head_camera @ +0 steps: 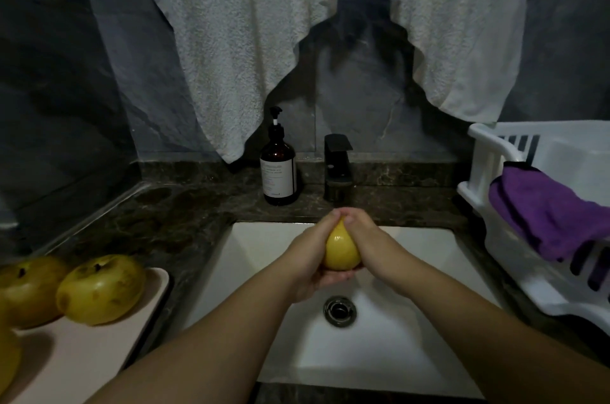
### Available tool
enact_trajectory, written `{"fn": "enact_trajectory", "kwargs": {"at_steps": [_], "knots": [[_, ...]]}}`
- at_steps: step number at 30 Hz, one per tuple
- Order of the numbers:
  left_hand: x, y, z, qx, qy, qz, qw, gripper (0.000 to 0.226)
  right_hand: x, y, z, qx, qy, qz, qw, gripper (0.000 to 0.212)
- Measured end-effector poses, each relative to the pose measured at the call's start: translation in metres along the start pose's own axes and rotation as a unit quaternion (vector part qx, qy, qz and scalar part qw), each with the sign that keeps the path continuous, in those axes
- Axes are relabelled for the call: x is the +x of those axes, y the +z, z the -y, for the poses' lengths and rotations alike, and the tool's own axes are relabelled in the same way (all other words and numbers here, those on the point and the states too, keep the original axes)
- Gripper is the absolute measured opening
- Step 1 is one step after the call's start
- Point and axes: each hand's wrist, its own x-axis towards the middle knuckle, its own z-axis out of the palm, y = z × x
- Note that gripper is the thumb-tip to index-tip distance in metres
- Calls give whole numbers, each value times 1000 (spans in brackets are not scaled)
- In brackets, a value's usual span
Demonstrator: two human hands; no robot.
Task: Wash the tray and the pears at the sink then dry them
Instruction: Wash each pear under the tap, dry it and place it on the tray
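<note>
Yellow pear [341, 250] held over the white sink [412, 271], above the drain [340, 310] and below the black tap [337, 165], clasped from both sides: left hand [313, 258] cupped under and around it, right hand [361, 232] curled over its top and side. Left of the sink, on the dark desk [171, 215], a pale tray [99, 347] carrying more pears [100, 289]. Behind, a soap bottle [278, 172] beside the tap; at right, a white rack [515, 238] with a purple cloth [548, 218]; above, a white towel [264, 23] hanging.
</note>
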Motion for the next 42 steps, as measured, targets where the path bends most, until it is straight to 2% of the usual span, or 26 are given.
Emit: {"fn": "enact_trajectory", "kwargs": {"at_steps": [2,5,7,9,11,16,25,30,35,42], "knots": [[2,-1,-2,-17,7,-15,1000,64,2,-2,5,-18,-1,-16,1000,27],[4,1,-5,-46,30,-46,997,59,9,-15,19,-52,-34,-171,983,26],[6,1,-5,-52,48,-59,996,58,18,-24,31,-78,-84,-232,966,24],[7,1,-4,-54,64,-64,994,59,33,-29,45,-129,-114,-229,958,22],[8,1,-5,-61,77,-67,993,57,50,-32,56,-193,-128,-211,950,29],[11,0,-4,-59,97,-57,992,55,74,-34,60,-268,-109,-178,941,36],[12,0,-2,-41,90,-37,994,49,83,-35,56,-249,-102,-156,950,41],[12,2,-3,-44,94,-45,994,53,84,-37,59,-259,-97,-134,952,45],[13,4,-5,-42,86,-44,994,44,86,-39,60,-265,-94,-114,953,49],[10,5,-5,-19,78,-52,995,44,80,-40,65,-252,-97,-94,958,48]]}}
